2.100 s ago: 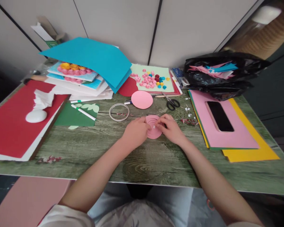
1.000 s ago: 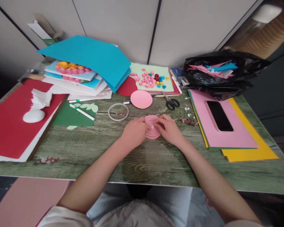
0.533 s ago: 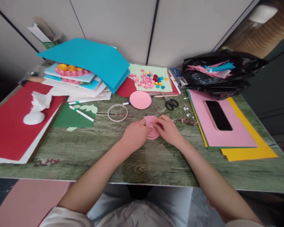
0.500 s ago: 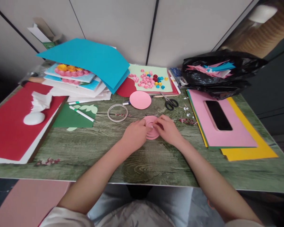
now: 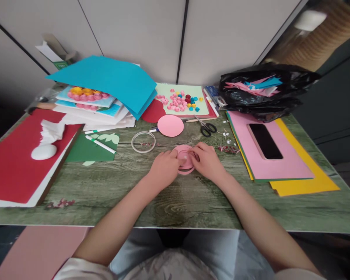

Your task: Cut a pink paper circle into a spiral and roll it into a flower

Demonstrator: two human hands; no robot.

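A pink paper spiral (image 5: 186, 171) lies on the table in front of me, its cut rings partly separated, with a small pale spot near its centre. My left hand (image 5: 165, 166) has its fingers bent over the left side, the thumb pressing toward the middle. On the opposite side my right hand (image 5: 207, 158) pinches the paper's inner part between thumb and fingers. The fingers hide some of the rings. Just beyond are a plain pink paper circle (image 5: 170, 126), a roll of tape (image 5: 135, 143) and black-handled scissors (image 5: 207, 129).
Rolled paper pieces (image 5: 179, 102) sit on a pale green sheet at the back. A black plastic bag (image 5: 259, 101) holds paper scraps. At right a phone (image 5: 265, 141) rests on pink paper; at left are red paper (image 5: 16, 167), green paper (image 5: 78, 149) and a blue sheet (image 5: 105, 76).
Both hands stay at the paper spiral while its inner rings have shifted, showing a wider gap at the near edge. The camera view has tilted slightly.
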